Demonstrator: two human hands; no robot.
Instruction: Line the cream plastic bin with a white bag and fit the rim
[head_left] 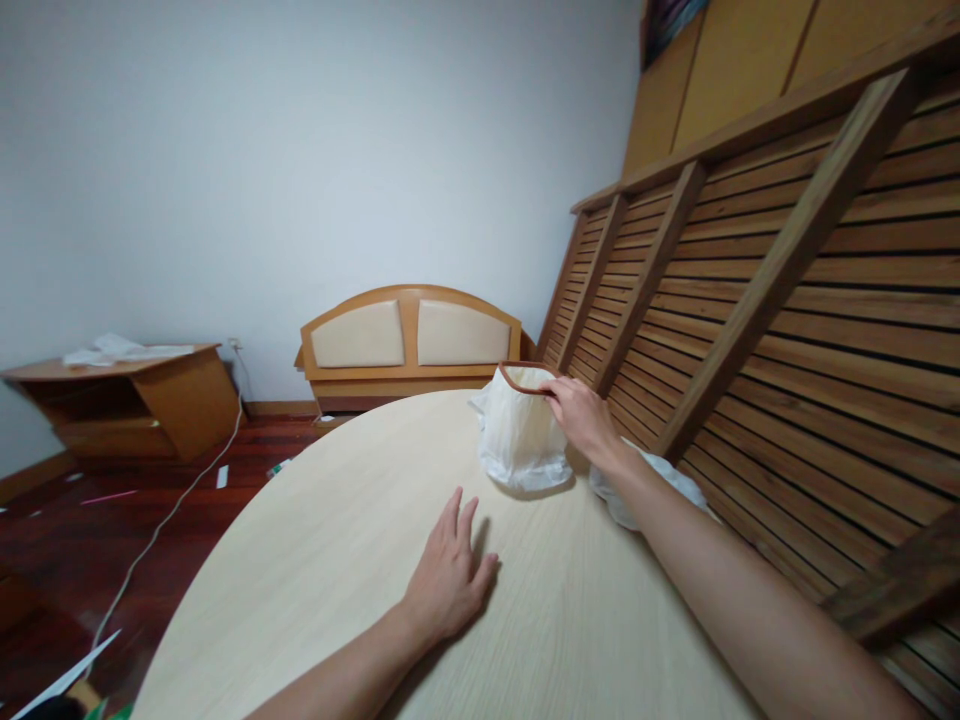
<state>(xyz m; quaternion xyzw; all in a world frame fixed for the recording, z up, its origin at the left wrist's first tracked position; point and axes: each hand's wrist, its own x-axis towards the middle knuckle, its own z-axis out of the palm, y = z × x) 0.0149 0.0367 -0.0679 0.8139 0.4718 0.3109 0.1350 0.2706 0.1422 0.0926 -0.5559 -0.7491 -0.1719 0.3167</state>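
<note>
A small white waste bin with a brown rim stands upright near the far edge of the round pale table. Thin white plastic sheathes its sides and bunches at its base. The fingers of my right hand are closed on the right side of the rim. Behind my right forearm lies a crumpled white plastic bag, partly hidden. My left hand is held over the near middle of the table, fingers apart and holding nothing, short of the bin.
A slatted wooden frame leans along the right side, close to the table. Beyond the table stands a headboard. At the left are a low wooden cabinet and a white cable across the dark red floor.
</note>
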